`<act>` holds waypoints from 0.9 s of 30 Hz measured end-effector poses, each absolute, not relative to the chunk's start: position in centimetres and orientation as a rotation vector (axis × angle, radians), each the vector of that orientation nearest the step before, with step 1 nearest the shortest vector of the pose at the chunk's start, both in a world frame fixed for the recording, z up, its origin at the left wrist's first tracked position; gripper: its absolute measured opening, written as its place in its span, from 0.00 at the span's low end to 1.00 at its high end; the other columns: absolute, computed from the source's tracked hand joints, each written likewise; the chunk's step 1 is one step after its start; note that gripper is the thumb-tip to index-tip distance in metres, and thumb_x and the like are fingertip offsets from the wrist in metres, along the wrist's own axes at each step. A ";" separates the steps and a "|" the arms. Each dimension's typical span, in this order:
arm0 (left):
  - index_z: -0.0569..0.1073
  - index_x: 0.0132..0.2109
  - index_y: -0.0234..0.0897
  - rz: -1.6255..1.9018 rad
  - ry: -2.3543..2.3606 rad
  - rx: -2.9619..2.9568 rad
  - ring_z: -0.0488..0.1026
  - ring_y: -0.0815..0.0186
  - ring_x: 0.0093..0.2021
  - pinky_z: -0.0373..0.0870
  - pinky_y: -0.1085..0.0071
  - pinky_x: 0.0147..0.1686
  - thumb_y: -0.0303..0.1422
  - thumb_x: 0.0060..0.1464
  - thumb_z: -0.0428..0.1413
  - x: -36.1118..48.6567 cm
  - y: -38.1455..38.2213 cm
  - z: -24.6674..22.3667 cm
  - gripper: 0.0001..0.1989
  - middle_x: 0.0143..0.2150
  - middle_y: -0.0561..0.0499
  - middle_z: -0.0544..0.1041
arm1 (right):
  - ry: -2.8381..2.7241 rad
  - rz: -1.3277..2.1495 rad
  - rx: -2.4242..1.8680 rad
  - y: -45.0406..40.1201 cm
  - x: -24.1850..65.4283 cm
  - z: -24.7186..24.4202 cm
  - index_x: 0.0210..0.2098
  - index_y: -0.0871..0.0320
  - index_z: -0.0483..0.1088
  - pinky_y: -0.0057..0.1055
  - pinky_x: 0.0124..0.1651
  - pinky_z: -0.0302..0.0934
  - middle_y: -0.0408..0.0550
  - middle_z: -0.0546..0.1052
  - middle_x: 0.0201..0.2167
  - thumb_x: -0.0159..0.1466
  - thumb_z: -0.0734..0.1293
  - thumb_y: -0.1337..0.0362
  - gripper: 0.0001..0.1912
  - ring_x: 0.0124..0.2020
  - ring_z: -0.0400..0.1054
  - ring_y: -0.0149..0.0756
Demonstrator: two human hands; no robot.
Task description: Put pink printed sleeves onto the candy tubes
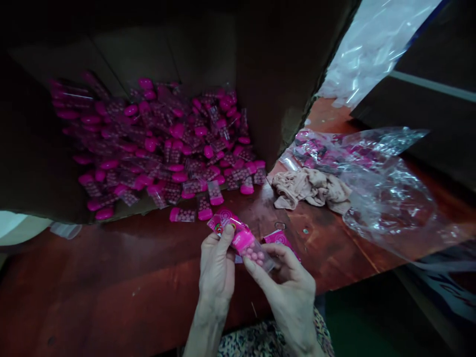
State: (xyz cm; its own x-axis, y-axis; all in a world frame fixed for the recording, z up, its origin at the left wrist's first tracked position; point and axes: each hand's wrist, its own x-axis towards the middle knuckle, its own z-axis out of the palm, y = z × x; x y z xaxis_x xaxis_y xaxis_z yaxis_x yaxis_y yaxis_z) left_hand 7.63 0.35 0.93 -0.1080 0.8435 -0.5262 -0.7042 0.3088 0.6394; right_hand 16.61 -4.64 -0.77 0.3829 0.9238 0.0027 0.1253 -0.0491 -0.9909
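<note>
The clear container [256, 254] of pink balls is between your two hands, above the table [111, 287] close to its near edge, held tilted with its bright pink cap toward your left hand [216, 267] and its clear end toward your right hand [290, 282]. Your right hand has the clear end between thumb and fingers; your left hand pinches a shiny pink wrapper [223, 219] under its thumb, right against the cap. Whether the wrapper goes around the cap or only lies against it, you cannot tell from here. Just beyond your right fingers, a folded pink packet [280, 239] lies on the table. Farther from the near edge, a few loose containers [182, 214] lie just outside the mouth of a big cardboard box [266, 94], whose open side faces you. Inside it, a heap of similar containers [171, 148] spreads over the bottom in all directions. Toward the table's right end, beside the box, you have a crumpled pale cloth [312, 188], and next to it a clear plastic bag [390, 198] with pink pieces inside, too blurred to make out.
</note>
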 end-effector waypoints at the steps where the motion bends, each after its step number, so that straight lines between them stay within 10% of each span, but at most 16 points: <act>1: 0.75 0.25 0.32 1.300 1.041 0.182 0.72 0.68 0.23 0.69 0.70 0.30 0.34 0.38 0.66 7.7 0.3 0.8 0.11 0.21 0.52 0.75 | -0.947 0.923 -1.453 -4.6 16.7 -0.6 0.32 0.57 0.70 0.26 0.24 0.69 0.43 0.77 0.24 0.51 0.73 0.65 0.10 0.22 0.72 0.32; 16: 0.77 0.37 0.32 1.187 0.885 0.139 0.76 0.59 0.41 0.69 0.62 0.47 0.29 0.44 0.63 7.1 -0.2 0.7 0.10 0.36 0.43 0.80 | -1.211 0.435 -1.415 -4.9 16.0 -2.0 0.36 0.56 0.73 0.36 0.38 0.71 0.46 0.77 0.31 0.53 0.71 0.72 0.11 0.32 0.72 0.36; 22: 0.76 0.41 0.33 1.150 0.781 0.244 0.77 0.59 0.41 0.70 0.64 0.45 0.26 0.43 0.63 6.6 -0.7 0.9 0.14 0.39 0.42 0.80 | -0.907 0.907 -1.411 -4.2 16.6 -1.5 0.32 0.57 0.74 0.32 0.31 0.72 0.45 0.78 0.27 0.50 0.74 0.66 0.10 0.27 0.74 0.36; 27: 0.76 0.39 0.33 1.188 0.826 0.238 0.77 0.60 0.36 0.71 0.63 0.42 0.29 0.44 0.63 6.2 -0.2 1.8 0.12 0.35 0.43 0.81 | -1.103 0.583 -1.395 -3.8 15.3 -1.1 0.37 0.55 0.73 0.32 0.32 0.71 0.45 0.78 0.31 0.52 0.72 0.71 0.13 0.28 0.73 0.36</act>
